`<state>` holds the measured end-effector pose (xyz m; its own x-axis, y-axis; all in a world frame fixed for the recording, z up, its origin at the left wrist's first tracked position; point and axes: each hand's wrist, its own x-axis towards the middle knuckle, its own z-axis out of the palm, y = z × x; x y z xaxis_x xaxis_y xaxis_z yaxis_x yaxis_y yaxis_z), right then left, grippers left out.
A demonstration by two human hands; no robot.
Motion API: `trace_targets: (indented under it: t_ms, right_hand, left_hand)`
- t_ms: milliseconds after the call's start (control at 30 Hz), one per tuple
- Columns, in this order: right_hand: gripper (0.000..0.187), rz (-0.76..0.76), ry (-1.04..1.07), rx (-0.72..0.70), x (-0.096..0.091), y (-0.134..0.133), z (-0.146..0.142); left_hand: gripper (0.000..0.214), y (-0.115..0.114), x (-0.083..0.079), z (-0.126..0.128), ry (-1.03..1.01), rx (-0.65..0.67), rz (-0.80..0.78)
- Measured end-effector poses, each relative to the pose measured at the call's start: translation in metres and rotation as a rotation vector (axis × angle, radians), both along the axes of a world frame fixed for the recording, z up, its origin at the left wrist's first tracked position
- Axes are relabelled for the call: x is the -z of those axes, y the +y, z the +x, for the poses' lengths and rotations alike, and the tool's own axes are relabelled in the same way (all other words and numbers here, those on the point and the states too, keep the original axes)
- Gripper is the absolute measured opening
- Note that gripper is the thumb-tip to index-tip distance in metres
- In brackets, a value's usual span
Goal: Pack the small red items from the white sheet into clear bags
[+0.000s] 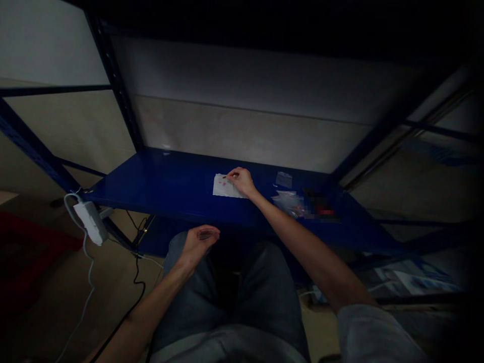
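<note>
Your right hand (240, 181) pinches a small thin thing (226, 177) over the paper (223, 186) on the blue shelf (159, 181). Your left hand (198, 243) is curled; I cannot tell if it holds something.

paper sheet (222, 186) | white, pink marks | flat on blue shelf (170, 181)

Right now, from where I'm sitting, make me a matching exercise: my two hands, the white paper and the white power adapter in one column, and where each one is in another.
Things:
1 right hand
2 left hand
3 white paper
4 white power adapter

Places:
A lying on the blue shelf
B at the shelf's left end
C above the jeans
D resting at the paper

Pairs: 1-D, 2-C, 3-A, 4-B
</note>
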<state>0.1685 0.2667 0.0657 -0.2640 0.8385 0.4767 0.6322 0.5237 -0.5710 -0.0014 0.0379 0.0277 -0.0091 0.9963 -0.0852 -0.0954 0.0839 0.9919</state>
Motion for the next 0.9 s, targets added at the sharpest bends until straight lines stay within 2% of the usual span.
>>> trace_targets:
  t_ms: [67, 133, 200, 300, 367, 467, 567, 633, 700, 800, 900]
  right_hand:
    - [0.005, -0.007, 0.057, -0.093, -0.012, -0.034, -0.005]
    - [0.004, -0.018, 0.058, -0.247, -0.021, -0.079, -0.011]
    - [0.004, -0.014, -0.003, -0.361, -0.026, -0.127, -0.015]
    - [0.006, 0.017, -0.183, -0.421, -0.026, -0.186, -0.016]
    - [0.007, 0.028, -0.297, -0.425, -0.024, -0.209, -0.014]
    - [0.009, 0.012, -0.405, -0.444, -0.023, -0.225, -0.011]
    - [0.011, 0.008, -0.442, -0.485, -0.024, -0.221, -0.009]
    - [0.013, 0.027, -0.409, -0.471, -0.025, -0.204, -0.008]
    - [0.013, 0.045, -0.316, -0.388, -0.026, -0.173, -0.005]
    - [0.019, 0.049, -0.171, -0.156, -0.025, -0.107, 0.000]
    - [0.023, 0.004, -0.171, -0.018, -0.016, -0.044, 0.004]
  left_hand:
    - [0.015, 0.001, 0.000, 0.000, 0.014, -0.014, 0.030]
    - [0.016, -0.001, -0.001, 0.002, 0.033, -0.017, 0.066]
    - [0.017, -0.005, -0.003, 0.006, 0.036, 0.011, 0.105]
    - [0.015, -0.014, -0.002, 0.013, 0.011, 0.098, 0.122]
    - [0.014, -0.020, 0.002, 0.016, -0.007, 0.162, 0.097]
    - [0.015, -0.028, 0.007, 0.021, -0.033, 0.198, 0.048]
    - [0.014, -0.033, 0.005, 0.025, -0.033, 0.197, -0.023]
    - [0.014, -0.034, 0.000, 0.028, -0.032, 0.201, -0.034]
    - [0.016, -0.034, -0.004, 0.029, -0.043, 0.203, -0.011]
    - [0.017, -0.030, -0.009, 0.026, -0.042, 0.195, -0.005]
    - [0.017, -0.026, -0.010, 0.019, -0.047, 0.172, -0.021]
